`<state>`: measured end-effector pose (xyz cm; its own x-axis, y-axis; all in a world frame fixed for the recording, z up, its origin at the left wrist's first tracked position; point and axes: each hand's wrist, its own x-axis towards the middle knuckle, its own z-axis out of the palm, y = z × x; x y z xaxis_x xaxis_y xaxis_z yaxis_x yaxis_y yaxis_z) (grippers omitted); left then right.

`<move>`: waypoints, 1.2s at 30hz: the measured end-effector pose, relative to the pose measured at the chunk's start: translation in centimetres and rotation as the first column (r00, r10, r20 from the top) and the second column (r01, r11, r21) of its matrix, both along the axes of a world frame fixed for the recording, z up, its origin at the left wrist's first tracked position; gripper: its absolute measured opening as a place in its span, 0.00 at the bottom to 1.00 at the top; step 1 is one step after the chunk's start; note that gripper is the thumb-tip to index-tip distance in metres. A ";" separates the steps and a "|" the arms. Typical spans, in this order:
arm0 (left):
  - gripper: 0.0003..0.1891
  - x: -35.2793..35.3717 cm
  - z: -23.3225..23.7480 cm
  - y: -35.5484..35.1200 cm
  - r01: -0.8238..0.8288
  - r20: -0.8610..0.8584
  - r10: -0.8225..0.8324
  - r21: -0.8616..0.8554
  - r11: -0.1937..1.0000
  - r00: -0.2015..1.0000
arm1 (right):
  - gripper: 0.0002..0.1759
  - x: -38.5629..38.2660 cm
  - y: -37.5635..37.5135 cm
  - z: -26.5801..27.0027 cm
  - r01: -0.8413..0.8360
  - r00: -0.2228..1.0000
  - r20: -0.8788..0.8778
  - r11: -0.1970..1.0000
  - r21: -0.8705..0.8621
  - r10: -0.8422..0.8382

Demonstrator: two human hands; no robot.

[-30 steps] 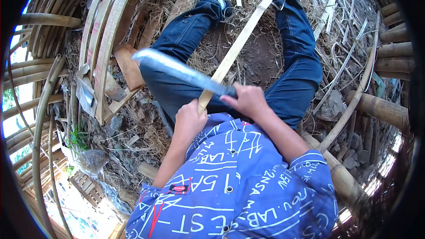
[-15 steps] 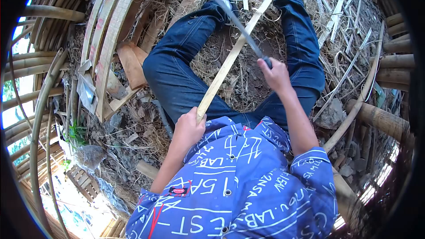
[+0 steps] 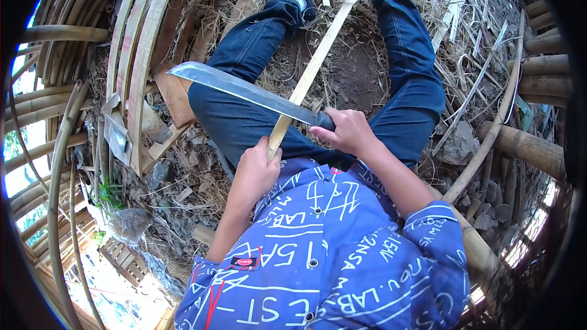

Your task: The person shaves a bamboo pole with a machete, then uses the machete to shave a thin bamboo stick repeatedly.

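Note:
A long pale strip of split wood or bamboo [image 3: 324,49] runs from my lap out between my legs toward my feet. My left hand [image 3: 259,168] is wrapped round its near end, close to my waist. In my right hand [image 3: 350,131] is the dark handle of a machete [image 3: 244,93]. Its broad blade points left and lies across the strip a short way beyond my left hand, over my bent left thigh. Whether the edge bites into the wood cannot be seen.
Several longer pale planks [image 3: 137,55] lean at the left beside a brown wood block [image 3: 174,95]. Thin shavings [image 3: 455,12] litter the ground around my feet. Bamboo poles [image 3: 535,153] form railings on both sides. A grey rock [image 3: 457,143] lies right of my leg.
My right hand has drawn the machete back toward my body and turned its blade to the left, flat side showing, across the strip. My left hand keeps its hold on the strip's near end.

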<state>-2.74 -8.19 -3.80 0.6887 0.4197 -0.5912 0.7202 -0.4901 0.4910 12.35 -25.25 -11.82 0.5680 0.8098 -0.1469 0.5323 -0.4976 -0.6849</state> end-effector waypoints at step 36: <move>0.11 -6.4 -0.8 2.3 -0.105 -0.003 0.108 -0.255 0.961 0.994 | 0.37 17.5 0.4 -3.4 0.258 0.914 0.387 0.908 -0.330 -0.120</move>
